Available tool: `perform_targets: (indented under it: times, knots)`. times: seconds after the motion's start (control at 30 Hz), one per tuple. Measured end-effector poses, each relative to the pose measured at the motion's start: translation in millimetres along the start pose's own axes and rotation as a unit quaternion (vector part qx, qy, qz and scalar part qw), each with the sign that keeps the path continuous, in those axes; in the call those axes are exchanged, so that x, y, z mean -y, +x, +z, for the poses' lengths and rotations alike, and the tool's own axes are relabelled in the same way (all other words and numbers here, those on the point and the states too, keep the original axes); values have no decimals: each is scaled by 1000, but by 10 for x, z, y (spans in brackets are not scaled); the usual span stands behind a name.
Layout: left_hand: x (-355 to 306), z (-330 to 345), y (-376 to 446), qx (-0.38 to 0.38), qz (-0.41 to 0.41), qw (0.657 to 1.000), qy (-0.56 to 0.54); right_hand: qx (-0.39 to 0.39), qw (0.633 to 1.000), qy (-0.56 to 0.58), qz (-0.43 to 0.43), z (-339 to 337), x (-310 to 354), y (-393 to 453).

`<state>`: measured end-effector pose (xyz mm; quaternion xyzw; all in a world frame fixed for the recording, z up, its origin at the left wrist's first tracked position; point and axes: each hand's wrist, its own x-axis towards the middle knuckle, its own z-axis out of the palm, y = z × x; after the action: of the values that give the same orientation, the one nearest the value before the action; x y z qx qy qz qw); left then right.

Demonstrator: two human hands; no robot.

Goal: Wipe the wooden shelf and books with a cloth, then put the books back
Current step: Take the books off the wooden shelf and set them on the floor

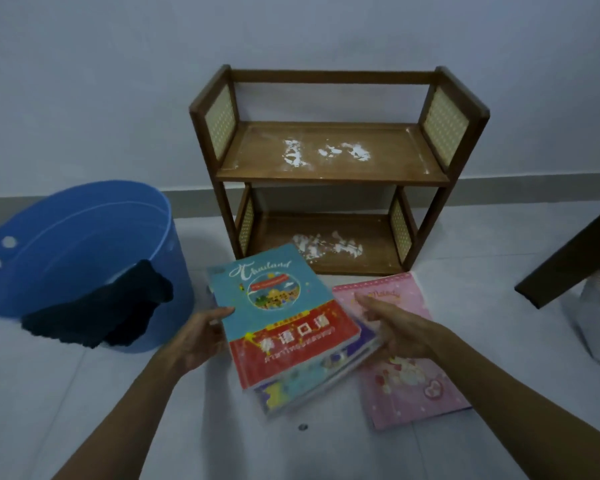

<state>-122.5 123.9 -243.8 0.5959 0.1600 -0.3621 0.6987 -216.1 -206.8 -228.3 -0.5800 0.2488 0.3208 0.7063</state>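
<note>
Books (284, 317) stacked askew sit between both hands: left hand (201, 337) grips an edge, right hand (395, 334) presses loosely; the stack could slide apart.

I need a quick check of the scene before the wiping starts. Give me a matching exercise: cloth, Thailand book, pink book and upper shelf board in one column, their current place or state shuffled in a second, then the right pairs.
Things:
1. dark cloth
2. Thailand book
3. pink book
4. upper shelf board

Place or state:
A. flat on the floor, partly under the stack
B. smeared with white powder
C. draped over the blue bucket's rim
D. on top of the stack, held between the left hand and right hand

Pairs: 1-C, 2-D, 3-A, 4-B
</note>
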Motion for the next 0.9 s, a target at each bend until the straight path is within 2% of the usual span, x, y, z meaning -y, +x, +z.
perform_targets:
  times: [0.1, 0.17, 0.3, 0.47, 0.6, 0.7, 0.77, 0.9]
  knots:
    - [149, -237, -53, -15, -21, 998, 60, 92, 989, -99, 58, 258, -73, 128]
    - [259, -317, -35, -13, -31, 997, 69, 110, 979, -151, 85, 376, -166, 245]
    - [410, -346, 116, -13, -8, 999, 34, 101, 967, -209, 106, 530, -279, 388]
    - [421, -206, 268, -110, 61, 990, 61, 3, 943, -315, 109, 664, -228, 399]
    - [411, -83, 299, -187, 92, 967, 144, -25, 922, -371, 111, 676, -174, 366]
    - [369, -13, 290, -238, 113, 937, 231, -41, 910, -397, 113, 691, -163, 403]
    - [344, 27, 287, -248, 112, 923, 273, -32, 904, -406, 133, 695, -149, 414]
    - [327, 119, 327, -221, 109, 915, 318, 41, 908, -367, 197, 674, -209, 374]
